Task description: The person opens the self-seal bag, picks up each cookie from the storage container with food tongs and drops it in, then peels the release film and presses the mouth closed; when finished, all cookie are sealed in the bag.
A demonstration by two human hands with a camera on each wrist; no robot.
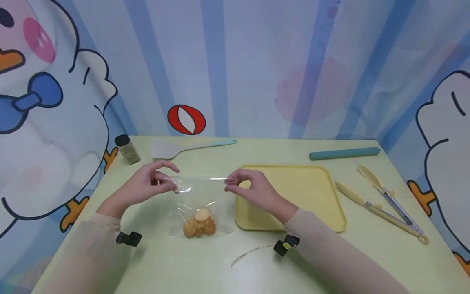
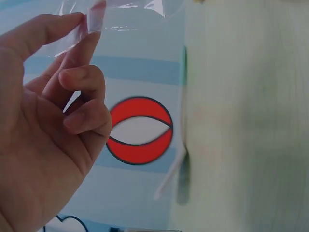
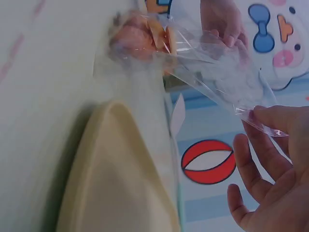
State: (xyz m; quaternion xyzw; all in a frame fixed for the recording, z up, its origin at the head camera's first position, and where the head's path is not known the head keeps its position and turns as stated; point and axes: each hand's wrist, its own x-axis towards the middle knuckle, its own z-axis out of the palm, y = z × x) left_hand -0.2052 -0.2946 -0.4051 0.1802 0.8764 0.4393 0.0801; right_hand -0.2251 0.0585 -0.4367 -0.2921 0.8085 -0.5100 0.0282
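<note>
A clear plastic bag (image 1: 224, 206) hangs upright between both hands, with several round golden cookies (image 1: 201, 214) gathered at its bottom. My left hand (image 1: 151, 183) pinches the bag's top left corner between thumb and a finger; in the left wrist view the other fingers of that hand (image 2: 53, 116) curl loosely. The top right corner is pinched by my right hand (image 1: 253, 188), close over the left edge of the yellow tray (image 1: 293, 196). In the right wrist view the bag (image 3: 217, 72) slants away from the right thumb and finger, the cookies (image 3: 137, 38) at its far end.
Along the table's back lie a spatula (image 1: 165, 150) with a light blue handle and a teal rod (image 1: 344, 153). A black-lidded seasoning jar (image 1: 127, 150) stands at the back left. Yellow-tipped tongs (image 1: 385, 204) lie spread right of the tray. A printed curtain (image 1: 249, 73) hangs behind.
</note>
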